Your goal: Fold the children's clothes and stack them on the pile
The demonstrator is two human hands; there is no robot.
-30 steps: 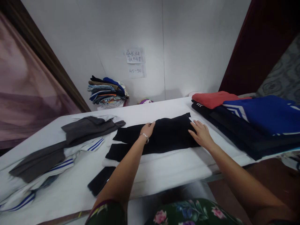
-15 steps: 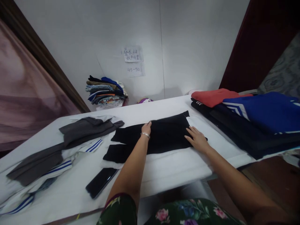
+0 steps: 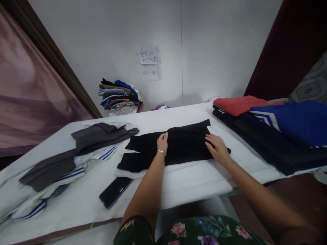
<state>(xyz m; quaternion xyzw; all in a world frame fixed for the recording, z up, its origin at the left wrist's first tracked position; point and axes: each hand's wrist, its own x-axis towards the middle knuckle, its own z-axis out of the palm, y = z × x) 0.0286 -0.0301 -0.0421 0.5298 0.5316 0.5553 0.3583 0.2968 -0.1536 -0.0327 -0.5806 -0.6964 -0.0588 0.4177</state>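
Black trousers (image 3: 189, 143) lie spread across the table over a white cloth or garment, legs pointing left and waist to the right. My left hand (image 3: 162, 142) is closed on them about mid-length, thumb pressed along the cloth; its curled fingertips are hidden. Near the waist end, my right hand (image 3: 218, 147) rests with fingers stretched out and slightly apart on the black fabric. Just below the trouser legs lies a dark phone (image 3: 116, 191).
Grey garments (image 3: 94, 137) and white clothes with blue stripes (image 3: 73, 177) lie on the left. Folded dark clothes topped by red (image 3: 244, 104) and blue (image 3: 301, 119) pieces are stacked at right. Another clothes pile (image 3: 120, 97) stands by the wall, below paper notes (image 3: 150, 64).
The whole view has shifted slightly, so things appear a little further right. A small ridge in the trousers shows beside my left hand. My hands stay at nearly the same places on the cloth.
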